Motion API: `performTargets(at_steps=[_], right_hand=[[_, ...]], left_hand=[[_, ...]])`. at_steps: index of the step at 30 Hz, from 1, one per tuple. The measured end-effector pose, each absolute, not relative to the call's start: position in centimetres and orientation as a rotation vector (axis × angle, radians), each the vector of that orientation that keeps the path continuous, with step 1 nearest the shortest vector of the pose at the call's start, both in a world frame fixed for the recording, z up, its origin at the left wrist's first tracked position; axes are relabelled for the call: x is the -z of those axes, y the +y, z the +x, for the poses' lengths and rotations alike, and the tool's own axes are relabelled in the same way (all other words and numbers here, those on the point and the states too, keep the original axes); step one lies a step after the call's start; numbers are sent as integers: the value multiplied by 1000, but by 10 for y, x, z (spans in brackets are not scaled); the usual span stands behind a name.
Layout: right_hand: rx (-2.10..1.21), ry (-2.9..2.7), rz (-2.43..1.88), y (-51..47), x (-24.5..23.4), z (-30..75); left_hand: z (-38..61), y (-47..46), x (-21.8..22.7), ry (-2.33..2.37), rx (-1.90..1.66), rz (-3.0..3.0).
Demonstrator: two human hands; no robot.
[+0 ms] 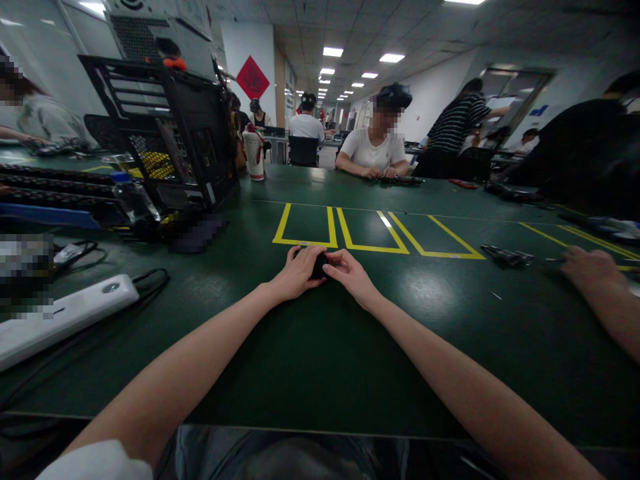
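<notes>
Between my two hands, just in front of the yellow tape marks, is a small black object (319, 267); its kind is hidden by my fingers. My left hand (299, 272) curls around its left side, fingers over the top and thumb below. From the right, my right hand (347, 273) pinches it with thumb and fingertips. Both hands are low over the dark green table (320, 360). Yellow tape outlines (343, 227) lie just beyond my fingers.
A white power strip (70, 317) with cables lies at left. Behind it stand an open computer case (165, 127), a water bottle (133, 197) and a white cup (255, 155). Metal parts (507, 255) and another person's hand (595, 273) are at right. A person (377, 143) sits opposite.
</notes>
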State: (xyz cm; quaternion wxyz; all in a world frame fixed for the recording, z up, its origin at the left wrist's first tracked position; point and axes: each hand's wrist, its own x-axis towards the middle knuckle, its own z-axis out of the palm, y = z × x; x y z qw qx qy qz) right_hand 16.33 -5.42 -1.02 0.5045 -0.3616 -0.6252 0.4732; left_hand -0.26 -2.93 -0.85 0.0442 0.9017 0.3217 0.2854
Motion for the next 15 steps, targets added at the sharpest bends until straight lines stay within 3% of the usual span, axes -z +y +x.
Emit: performTargets(at_steps=[15], right_hand=[[-1195, -1497, -873, -55, 10, 164]], left_hand=[[-2, -29, 8, 986, -872, 2756]])
